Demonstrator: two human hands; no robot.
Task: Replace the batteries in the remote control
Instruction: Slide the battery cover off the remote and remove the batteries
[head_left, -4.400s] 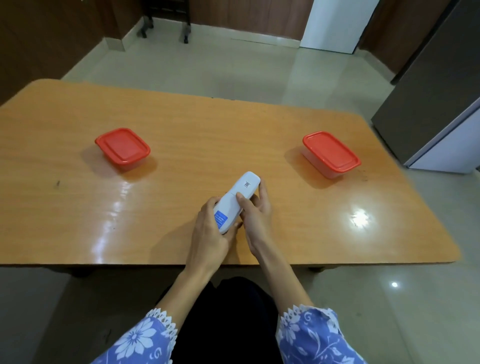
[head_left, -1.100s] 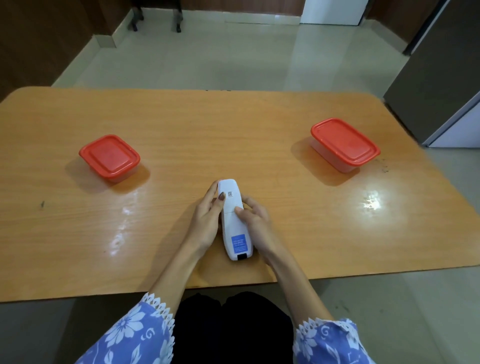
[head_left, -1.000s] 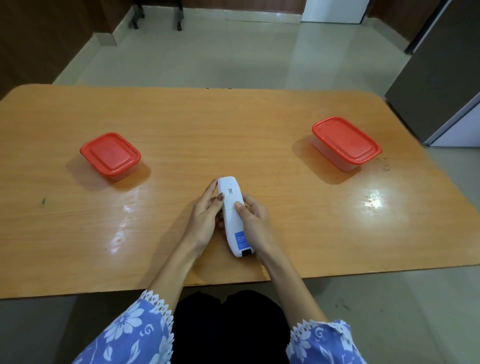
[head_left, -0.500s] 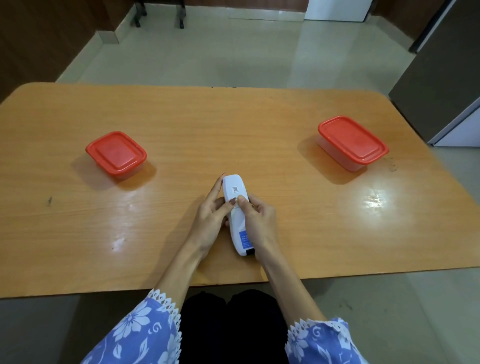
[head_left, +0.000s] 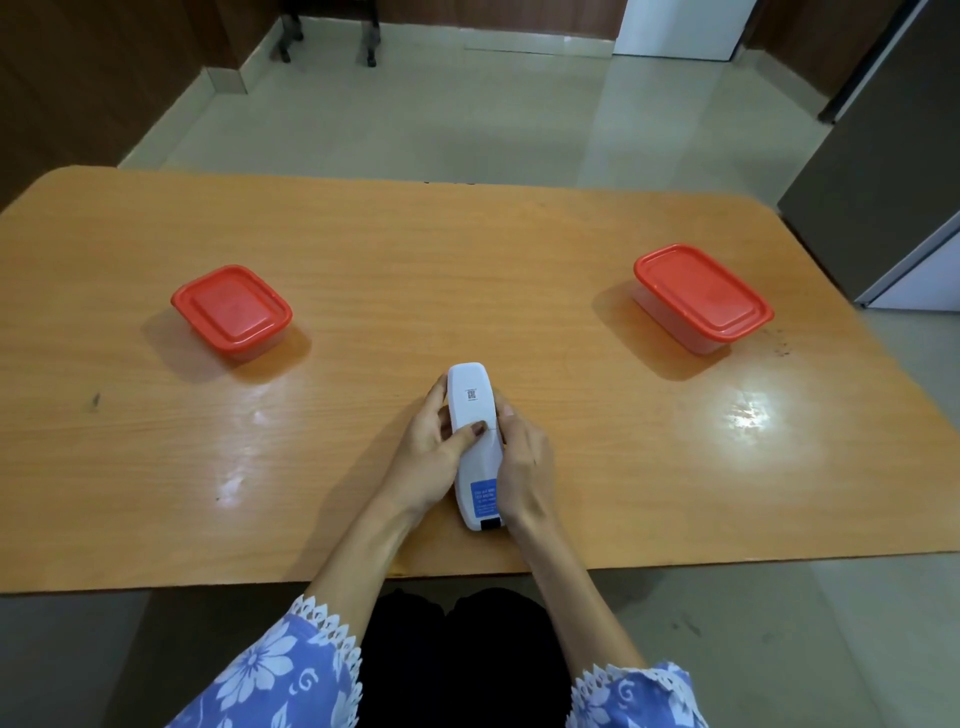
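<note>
- Two risks are showing in the head view. The left thumb (head_left: 470, 430) is pressing on the white back of the remote (head_left: 475, 441), and if it is pushing too hard the cover may be jumping off suddenly and the batteries may be rolling over the table (head_left: 363, 270) toward the near edge.
- Another risk, as I am judging it: the remote is lying close to the near edge of the table, so a slip of the thumb may be sending it toward the lap.
- The left hand (head_left: 434, 457) is curling narrowly around the left side of the remote, thumb on top, the other fingers along the far end.
- The right hand (head_left: 522, 462) is closing on the right side of the remote and is holding it against the table.
- The remote is lying back side up, between both hands, with the blue label at the near end.
- Two boxes with red lids, the left box (head_left: 232, 310) and the right box (head_left: 701, 298), are standing shut and well apart from the hands; what they are containing I cannot tell.
</note>
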